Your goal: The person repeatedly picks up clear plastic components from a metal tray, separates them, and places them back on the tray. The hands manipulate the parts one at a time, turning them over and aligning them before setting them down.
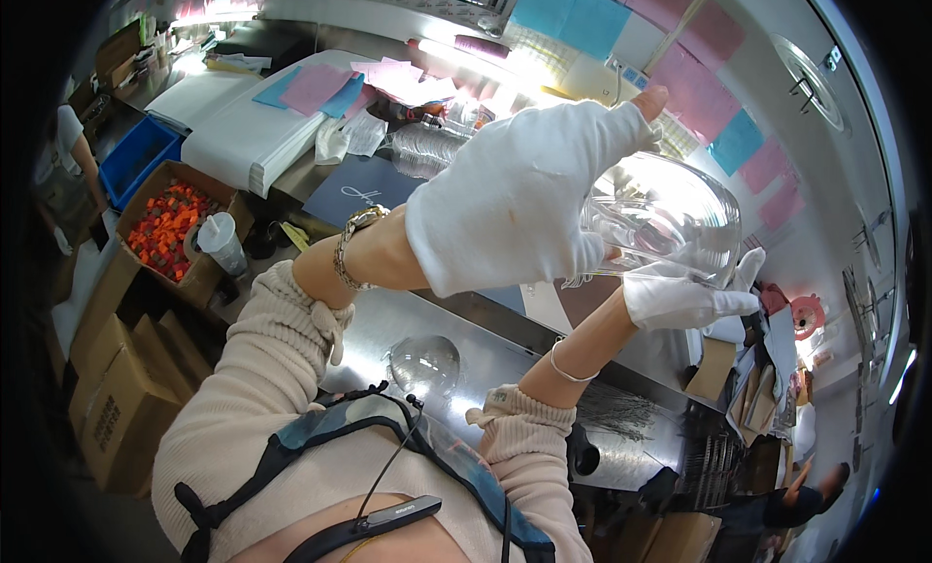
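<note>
A clear, rounded glass vessel (pixel 677 206) is raised in front of me, bright with reflections from the lamp. My left hand (pixel 517 192), in a white glove with a bare thumb tip, grips it from the left side. From below, my right hand (pixel 677 297) supports it on a white-gloved palm, fingers pointing right. The left glove covers part of the glass. Beneath my arms, another clear round glass piece (pixel 426 363) rests on the stainless steel table (pixel 364 323).
A cardboard box (pixel 193 286) of orange and red pieces stands left, beside a lidded cup (pixel 220 239) and blue bin (pixel 138 159). Stacked clear discs (pixel 426 148) lie behind my left arm. Thin metal wires (pixel 611 410) lie right. Other people (pixel 794 501) are nearby.
</note>
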`<state>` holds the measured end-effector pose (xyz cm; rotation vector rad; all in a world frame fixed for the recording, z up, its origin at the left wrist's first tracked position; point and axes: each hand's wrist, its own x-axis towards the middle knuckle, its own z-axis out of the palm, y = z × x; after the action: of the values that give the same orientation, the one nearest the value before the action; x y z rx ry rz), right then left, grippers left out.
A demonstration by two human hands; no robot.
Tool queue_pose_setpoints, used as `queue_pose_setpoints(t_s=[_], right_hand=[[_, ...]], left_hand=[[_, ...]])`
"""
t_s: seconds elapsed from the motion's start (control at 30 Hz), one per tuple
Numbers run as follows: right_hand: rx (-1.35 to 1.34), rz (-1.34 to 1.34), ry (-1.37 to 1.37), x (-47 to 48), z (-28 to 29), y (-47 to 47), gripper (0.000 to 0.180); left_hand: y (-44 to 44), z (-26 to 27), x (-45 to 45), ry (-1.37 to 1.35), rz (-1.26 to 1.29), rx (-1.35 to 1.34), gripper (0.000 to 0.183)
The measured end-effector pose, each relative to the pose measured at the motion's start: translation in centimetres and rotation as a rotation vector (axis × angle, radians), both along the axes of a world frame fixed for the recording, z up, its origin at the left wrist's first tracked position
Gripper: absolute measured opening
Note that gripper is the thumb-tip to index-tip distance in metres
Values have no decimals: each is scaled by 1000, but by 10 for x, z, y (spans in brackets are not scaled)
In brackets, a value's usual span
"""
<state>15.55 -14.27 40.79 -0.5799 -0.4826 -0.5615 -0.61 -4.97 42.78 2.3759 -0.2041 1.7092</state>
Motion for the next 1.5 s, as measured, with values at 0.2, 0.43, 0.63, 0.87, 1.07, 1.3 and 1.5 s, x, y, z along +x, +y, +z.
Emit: queue_pose_setpoints(t_s=[0.2, 0.43, 0.63, 0.87, 1.07, 1.3, 1.5], right_hand=[[52, -148, 16, 10, -1, -1, 65], [-16, -291, 74, 19, -6, -4, 68], [-46, -400, 21, 20, -8, -3, 65], [-16, -353, 38, 20, -8, -2, 63], [-75, -283, -17, 8, -12, 0, 57], [-326, -246, -328, 19, -23, 4, 40], [-880, -173, -796, 22, -40, 3, 22]], left_hand=[[3, -7, 5, 60, -69, -69, 95], [8, -14, 10, 12, -33, 7, 101], [6, -14, 4, 111, -29, -85, 103], [7, -6, -3, 103, 18, -32, 96], [25, -10, 2, 9, -125, -61, 90], [33, -17, 8, 113, -112, 29, 80], [80, -73, -1, 36, -14, -466, 51]])
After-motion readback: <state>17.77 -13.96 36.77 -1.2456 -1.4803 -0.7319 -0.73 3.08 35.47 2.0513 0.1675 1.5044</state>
